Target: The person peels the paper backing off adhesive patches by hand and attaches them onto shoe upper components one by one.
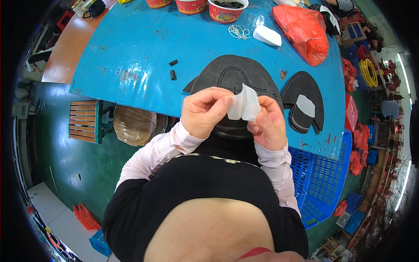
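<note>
Above a stack of black, dome-shaped flat pieces point(238, 72), I hold a small thin white sheet point(250, 102) between my hands. My left hand point(205, 111) pinches its left side, the more see-through part, between thumb and forefinger. On the other side, my right hand point(269, 124) grips the whiter, folded-looking part. Whether this is one bent sheet or two layers, I cannot tell. The top black piece has a curved raised line on it. To the right lies a smaller stack of black curved pieces point(301, 83) with a white patch point(305, 105) on top.
On the blue table point(131, 52) lie two small black pieces point(173, 69), a white string bundle point(238, 32), a white block point(267, 36) and a red plastic bag point(305, 32). Paper tubs point(227, 13) stand at the far edge. A blue crate point(323, 174) sits below right, a slatted stool point(85, 121) left.
</note>
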Motion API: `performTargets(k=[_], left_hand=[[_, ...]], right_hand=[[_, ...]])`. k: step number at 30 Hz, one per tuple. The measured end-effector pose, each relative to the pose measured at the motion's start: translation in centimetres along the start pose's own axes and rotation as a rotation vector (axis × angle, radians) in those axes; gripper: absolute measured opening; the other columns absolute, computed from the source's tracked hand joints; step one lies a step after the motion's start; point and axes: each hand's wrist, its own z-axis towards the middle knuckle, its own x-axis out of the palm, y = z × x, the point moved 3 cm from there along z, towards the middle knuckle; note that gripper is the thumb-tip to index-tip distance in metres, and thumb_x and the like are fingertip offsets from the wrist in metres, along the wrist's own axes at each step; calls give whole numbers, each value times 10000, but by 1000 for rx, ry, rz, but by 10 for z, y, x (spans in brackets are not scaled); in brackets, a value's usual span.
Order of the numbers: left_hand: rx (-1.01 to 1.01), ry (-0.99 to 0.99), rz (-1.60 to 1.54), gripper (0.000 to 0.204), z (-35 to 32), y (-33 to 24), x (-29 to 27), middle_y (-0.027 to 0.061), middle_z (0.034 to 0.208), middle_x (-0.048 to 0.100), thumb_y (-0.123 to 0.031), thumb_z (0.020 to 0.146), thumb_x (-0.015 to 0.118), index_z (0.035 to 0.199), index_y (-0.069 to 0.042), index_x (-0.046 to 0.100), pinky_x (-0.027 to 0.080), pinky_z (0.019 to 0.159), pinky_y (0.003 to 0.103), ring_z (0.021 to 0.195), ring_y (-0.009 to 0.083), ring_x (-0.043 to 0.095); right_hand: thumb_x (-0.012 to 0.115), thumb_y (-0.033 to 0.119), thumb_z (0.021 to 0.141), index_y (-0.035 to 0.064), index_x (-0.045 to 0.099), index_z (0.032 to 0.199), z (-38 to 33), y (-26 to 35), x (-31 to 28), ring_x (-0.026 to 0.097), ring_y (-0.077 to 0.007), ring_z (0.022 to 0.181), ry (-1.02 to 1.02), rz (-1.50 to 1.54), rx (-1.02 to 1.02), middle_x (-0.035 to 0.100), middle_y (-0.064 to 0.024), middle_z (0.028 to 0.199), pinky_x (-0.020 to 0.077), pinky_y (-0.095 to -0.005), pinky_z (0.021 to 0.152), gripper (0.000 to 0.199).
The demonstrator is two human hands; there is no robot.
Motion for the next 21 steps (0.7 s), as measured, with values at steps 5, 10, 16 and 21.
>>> performTargets(k=[5,10,16,21], left_hand=[[8,4,-50,90,-1,7,4,115,975,627,17,875,536,940,32,596,453,770,267,862,133,567],[49,-167,-151,68,5,2,-27,122,977,592,38,857,488,898,-17,489,470,745,278,827,147,566],[207,-374,23,218,22,-24,-79,75,805,533,99,785,350,914,-29,469,429,616,257,704,132,499],[274,137,709,310,8,-50,-56,101,733,590,87,676,402,880,5,621,453,571,269,612,166,567]], right_hand=[[662,56,821,22,524,1084,2,-1,-5,429,-48,485,-15,278,254,607,-53,838,329,-197,430,298],[621,-43,812,4,563,1033,-7,14,-29,453,-52,444,-64,128,167,629,-75,796,356,-180,393,233],[637,-29,814,-16,605,1018,22,46,-39,565,-86,540,-34,-522,-99,632,-72,820,449,-190,497,206],[668,-29,743,43,636,898,44,40,-3,652,-249,821,274,-1321,-677,648,-110,932,520,-283,694,174]])
